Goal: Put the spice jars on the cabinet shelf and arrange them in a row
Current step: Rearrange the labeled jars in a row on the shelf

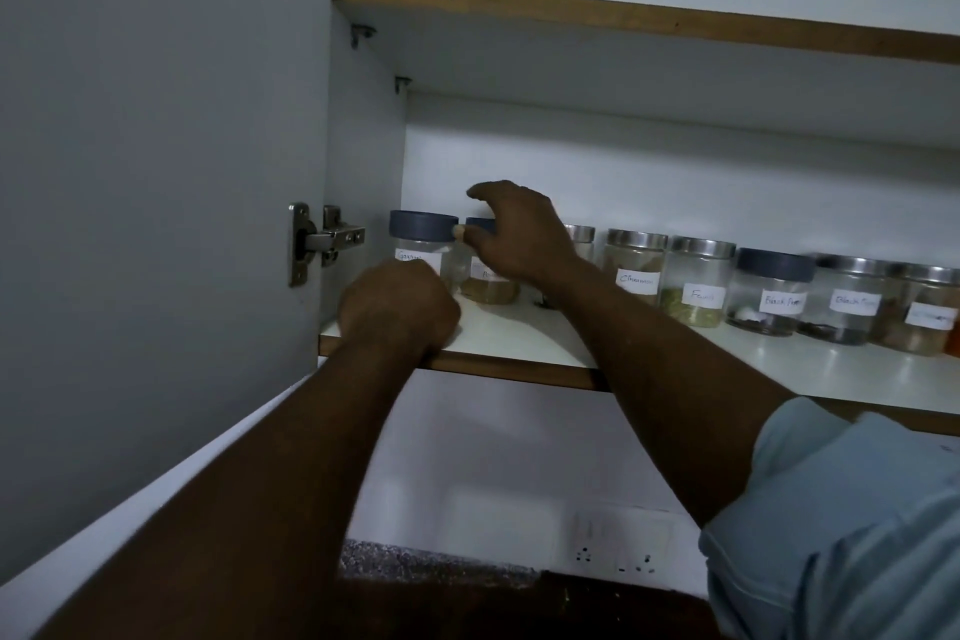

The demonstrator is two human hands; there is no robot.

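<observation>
The grey cabinet door [156, 172] stands swung open at the left. The white cabinet shelf with a brown front edge [519, 338] carries everything in view: a row of clear spice jars with paper labels [698, 281] runs along its back from the left wall to the right edge of the picture, at least eight of them, upright and close side by side. The placing therefore looks largely done. No jar shows on the strip of dark speckled worktop [441, 561] below, though the arms hide most of it. What is left appears to be tidying the left end. The right hand [519, 239] reaches over the second jar with a grey lid and tan powder [488, 283], thumb pressed to the lid's left side and fingers arched over the top, gripping it. The left hand [400, 307] has its fingers curled in front of the lower part of the leftmost jar with a grey lid [423, 234]; whether it holds that jar or only rests by it I cannot tell. These two jars nearly touch.
</observation>
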